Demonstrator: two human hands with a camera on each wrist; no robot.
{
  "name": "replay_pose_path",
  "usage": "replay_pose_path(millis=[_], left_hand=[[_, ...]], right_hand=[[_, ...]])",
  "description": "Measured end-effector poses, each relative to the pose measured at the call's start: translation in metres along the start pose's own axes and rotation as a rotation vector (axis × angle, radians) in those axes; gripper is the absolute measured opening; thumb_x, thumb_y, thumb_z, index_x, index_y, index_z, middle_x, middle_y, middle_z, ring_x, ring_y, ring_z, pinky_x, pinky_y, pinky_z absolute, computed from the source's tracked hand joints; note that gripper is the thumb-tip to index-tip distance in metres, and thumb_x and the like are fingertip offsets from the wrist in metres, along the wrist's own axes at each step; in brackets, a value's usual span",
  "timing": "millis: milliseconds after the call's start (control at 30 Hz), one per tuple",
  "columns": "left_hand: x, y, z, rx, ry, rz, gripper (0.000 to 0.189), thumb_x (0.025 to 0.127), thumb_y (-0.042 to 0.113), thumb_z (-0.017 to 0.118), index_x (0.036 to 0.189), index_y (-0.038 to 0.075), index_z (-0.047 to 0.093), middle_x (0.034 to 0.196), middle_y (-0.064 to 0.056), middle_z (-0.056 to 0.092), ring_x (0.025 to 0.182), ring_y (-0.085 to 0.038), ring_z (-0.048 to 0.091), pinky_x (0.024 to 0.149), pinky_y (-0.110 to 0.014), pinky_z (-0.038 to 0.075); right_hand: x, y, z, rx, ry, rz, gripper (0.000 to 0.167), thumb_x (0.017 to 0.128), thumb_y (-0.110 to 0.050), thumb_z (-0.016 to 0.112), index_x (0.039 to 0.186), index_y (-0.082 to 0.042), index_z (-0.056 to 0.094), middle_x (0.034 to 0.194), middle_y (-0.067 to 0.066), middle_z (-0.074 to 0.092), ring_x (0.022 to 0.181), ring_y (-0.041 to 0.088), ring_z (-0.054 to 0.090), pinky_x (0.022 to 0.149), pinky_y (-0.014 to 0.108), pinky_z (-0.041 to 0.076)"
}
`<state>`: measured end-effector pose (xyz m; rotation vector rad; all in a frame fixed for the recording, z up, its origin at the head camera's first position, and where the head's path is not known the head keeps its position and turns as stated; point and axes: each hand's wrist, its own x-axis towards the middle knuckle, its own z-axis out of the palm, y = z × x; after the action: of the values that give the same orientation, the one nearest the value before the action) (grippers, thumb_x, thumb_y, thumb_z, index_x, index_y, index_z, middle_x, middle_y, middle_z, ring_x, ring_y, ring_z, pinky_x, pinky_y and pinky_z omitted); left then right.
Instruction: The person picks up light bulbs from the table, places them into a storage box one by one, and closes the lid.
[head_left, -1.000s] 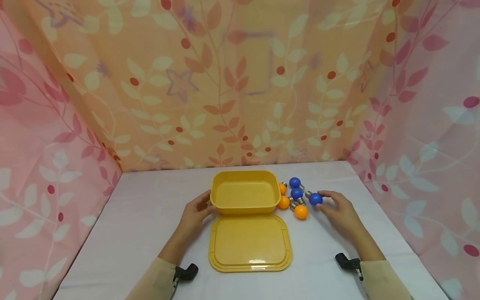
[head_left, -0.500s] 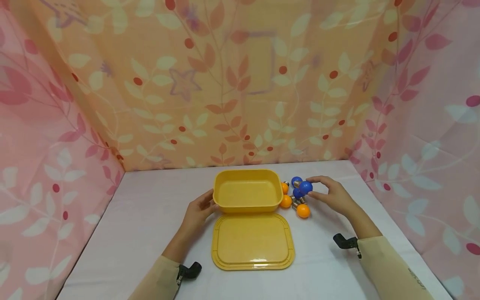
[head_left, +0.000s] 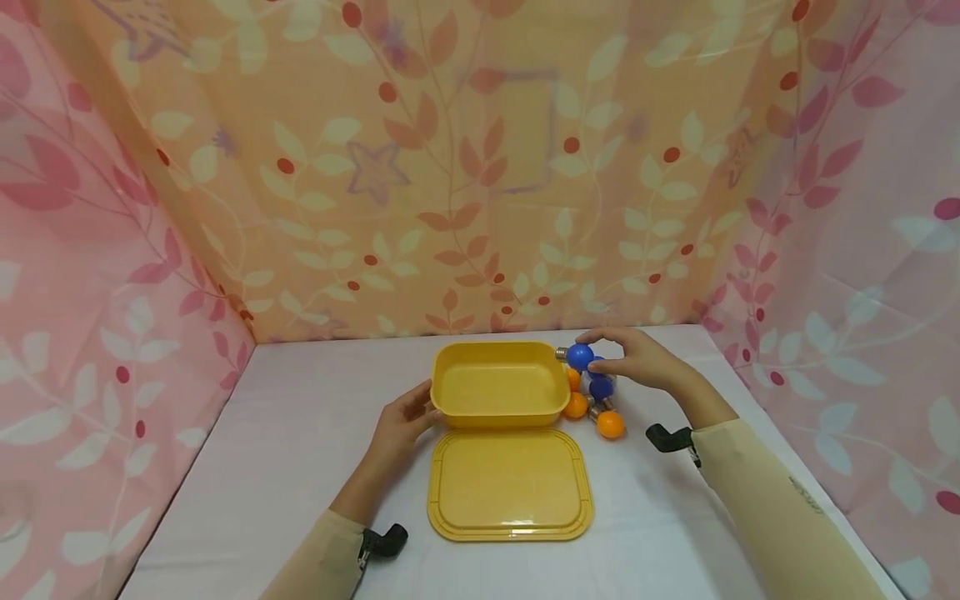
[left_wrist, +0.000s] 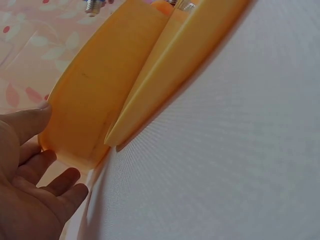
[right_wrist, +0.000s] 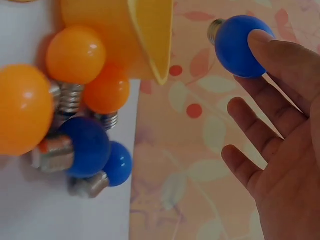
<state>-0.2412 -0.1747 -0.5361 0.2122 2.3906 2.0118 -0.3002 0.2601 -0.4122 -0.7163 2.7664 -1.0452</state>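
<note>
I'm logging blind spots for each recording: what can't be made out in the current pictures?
Head view: the far loose blue bulb, partly hidden by the right hand and the held blue bulb.
Head view: the right sleeve marks, too small to read.
Left wrist view: the held blue bulb, mostly cut off by the top edge.
Right wrist view: the leftmost orange bulb, cut off by the left edge.

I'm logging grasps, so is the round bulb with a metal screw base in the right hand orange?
No, the right hand pinches a round blue bulb, its metal screw base left uncovered.
</note>
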Motion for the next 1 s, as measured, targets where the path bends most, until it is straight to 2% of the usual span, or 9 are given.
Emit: replay_pose_path(millis=[167, 300, 467, 600, 833, 1000], left_hand=[[-0.002, -0.002, 0.001, -0.008, 0.005, -0.012, 0.065, 0.091, 0.016, 0.08, 0.15, 0.015, 0.053, 0.152, -0.007, 0.055, 0.142, -0.03, 0.05, 0.116, -0.047, 0.042], [-0.003, -0.002, 0.0, 0.007, 0.009, 0.011, 0.064, 0.091, 0.02, 0.08, 0.15, 0.017, 0.054, 0.151, -0.005, 0.056, 0.141, -0.029, 0.05, 0.115, -0.046, 0.044], [-0.005, -0.003, -0.001, 0.011, 0.007, 0.011, 0.064, 0.09, 0.022, 0.08, 0.149, 0.02, 0.055, 0.15, -0.002, 0.057, 0.141, -0.026, 0.051, 0.114, -0.042, 0.044], [-0.003, -0.001, -0.002, 0.029, 0.0, 0.018, 0.065, 0.091, 0.024, 0.08, 0.15, 0.022, 0.055, 0.15, 0.001, 0.057, 0.14, -0.025, 0.052, 0.112, -0.04, 0.046], [0.0, -0.001, -0.003, 0.028, -0.01, 0.033, 0.066, 0.091, 0.023, 0.08, 0.151, 0.019, 0.053, 0.151, -0.003, 0.056, 0.14, -0.028, 0.052, 0.11, -0.038, 0.048], [-0.001, 0.0, -0.003, 0.03, -0.016, 0.03, 0.066, 0.092, 0.022, 0.079, 0.152, 0.017, 0.052, 0.153, -0.002, 0.054, 0.141, -0.026, 0.051, 0.112, -0.038, 0.046]], right_hand=[[0.019, -0.014, 0.001, -0.032, -0.059, -0.076, 0.041, 0.09, -0.04, 0.08, 0.128, -0.03, 0.069, 0.133, -0.004, 0.066, 0.136, 0.029, 0.052, 0.113, 0.068, 0.037], [0.034, -0.024, 0.006, -0.051, -0.088, -0.077, 0.04, 0.089, -0.043, 0.08, 0.127, -0.035, 0.069, 0.132, -0.008, 0.065, 0.135, 0.027, 0.053, 0.112, 0.065, 0.041], [0.049, -0.034, 0.014, -0.066, -0.146, -0.065, 0.039, 0.089, -0.044, 0.08, 0.126, -0.035, 0.07, 0.134, -0.007, 0.065, 0.135, 0.027, 0.053, 0.113, 0.063, 0.041], [0.059, -0.042, 0.019, -0.049, -0.185, -0.071, 0.036, 0.09, -0.037, 0.08, 0.125, -0.037, 0.07, 0.139, -0.007, 0.063, 0.137, 0.028, 0.051, 0.113, 0.062, 0.042], [0.073, -0.054, 0.031, 0.01, -0.262, -0.108, 0.036, 0.093, -0.032, 0.078, 0.128, -0.036, 0.07, 0.146, -0.008, 0.058, 0.143, 0.027, 0.046, 0.116, 0.058, 0.04], [0.082, -0.063, 0.038, -0.003, -0.27, -0.164, 0.036, 0.091, -0.027, 0.08, 0.126, -0.031, 0.072, 0.148, -0.003, 0.057, 0.145, 0.029, 0.044, 0.12, 0.059, 0.034]])
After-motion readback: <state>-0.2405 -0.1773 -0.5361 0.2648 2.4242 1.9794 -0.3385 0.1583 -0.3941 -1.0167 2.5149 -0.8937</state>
